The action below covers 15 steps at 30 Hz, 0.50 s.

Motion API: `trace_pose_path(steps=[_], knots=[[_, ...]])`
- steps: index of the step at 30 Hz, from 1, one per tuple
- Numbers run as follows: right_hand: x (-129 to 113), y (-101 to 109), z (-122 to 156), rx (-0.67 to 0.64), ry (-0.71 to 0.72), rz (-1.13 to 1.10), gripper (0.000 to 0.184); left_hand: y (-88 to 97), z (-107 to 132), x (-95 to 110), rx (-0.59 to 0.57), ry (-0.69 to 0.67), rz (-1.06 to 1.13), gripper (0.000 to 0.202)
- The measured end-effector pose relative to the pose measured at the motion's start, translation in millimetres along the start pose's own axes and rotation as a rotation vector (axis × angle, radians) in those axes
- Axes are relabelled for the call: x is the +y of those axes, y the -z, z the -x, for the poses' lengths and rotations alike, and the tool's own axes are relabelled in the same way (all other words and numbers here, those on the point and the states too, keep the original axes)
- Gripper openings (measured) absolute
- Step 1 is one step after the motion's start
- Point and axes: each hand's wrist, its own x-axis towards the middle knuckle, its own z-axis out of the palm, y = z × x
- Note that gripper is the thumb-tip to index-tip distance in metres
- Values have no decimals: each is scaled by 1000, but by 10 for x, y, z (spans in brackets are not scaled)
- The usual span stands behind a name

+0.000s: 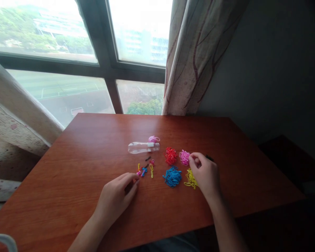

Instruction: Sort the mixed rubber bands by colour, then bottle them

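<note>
On a reddish wooden table (89, 147) lie small heaps of coloured rubber bands: a red heap (170, 155), a pink heap (184, 157), a blue heap (172, 176) and a yellow heap (190, 179). My right hand (204, 173) rests beside the pink heap, fingertips pinched at its edge; whether a band is in them I cannot make out. A dark item (209, 158) shows just behind that hand. My left hand (117, 196) lies on the table with fingers curled, close to several loose mixed-colour bands (146, 169). A clear plastic bottle (142, 147) lies on its side behind them.
A pink cap-like object (153, 139) sits behind the bottle. Beyond the table's far edge are a window (99, 52) and a patterned curtain (196, 56). A dark wall is at the right. A white curved object (2, 241) shows at the bottom left corner.
</note>
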Motion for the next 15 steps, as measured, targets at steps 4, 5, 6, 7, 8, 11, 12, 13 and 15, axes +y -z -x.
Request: trace_pose_path(steps=[4,5,6,7,8,11,12,13,15], knots=[[237,-47,-197,-7,-21,34,21,-18,14,-28,0,-13,-11,17],[257,-69,-215,-18,-17,29,21,-22,18,-34,0,-16,-11,17],[268,-88,-226,-30,-13,23,21,-24,22,-40,-1,-18,-10,17],[274,-103,-230,-40,-10,17,22,-26,25,-44,-2,-18,-9,17],[277,-111,-232,-46,-9,13,22,-27,27,-47,-2,-16,-7,17],[295,-99,-225,-46,-15,5,22,-29,27,-48,0,-15,-2,17],[305,-86,-222,-42,-19,2,22,-29,26,-47,-2,-14,1,17],[314,-70,-217,-38,-23,-1,22,-29,25,-46,-3,-12,2,17],[326,-33,-203,-41,-23,-2,23,-28,24,-42,-6,-10,4,17]])
